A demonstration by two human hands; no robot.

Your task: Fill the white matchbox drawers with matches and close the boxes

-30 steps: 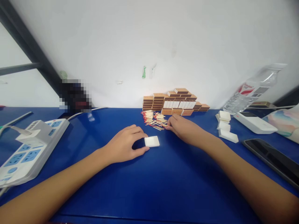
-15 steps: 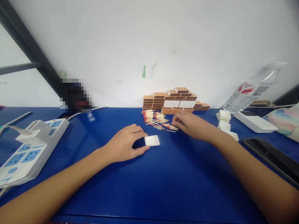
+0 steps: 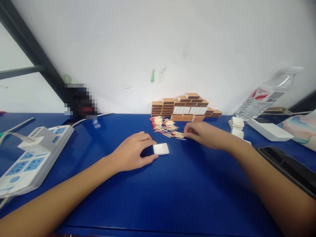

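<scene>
My left hand rests on the blue table, thumb and index finger closed on the near and far edges of a small white matchbox tray, which lies flat. Whether anything is inside the tray cannot be made out. To the right and farther back, my right hand has its thumb and fingers pinched at the right end of a loose pile of red-tipped matches. The fingertips are on the pale ends of some matches; how many they grip is hidden.
Brown matchboxes are stacked against the wall behind the matches. White trays, a white device, a phone and a tilted plastic bottle are at right. A power strip lies at left.
My right hand has shifted slightly toward me, its fingertips pinching lower at the matches. My left hand and the white tray stay in place.
</scene>
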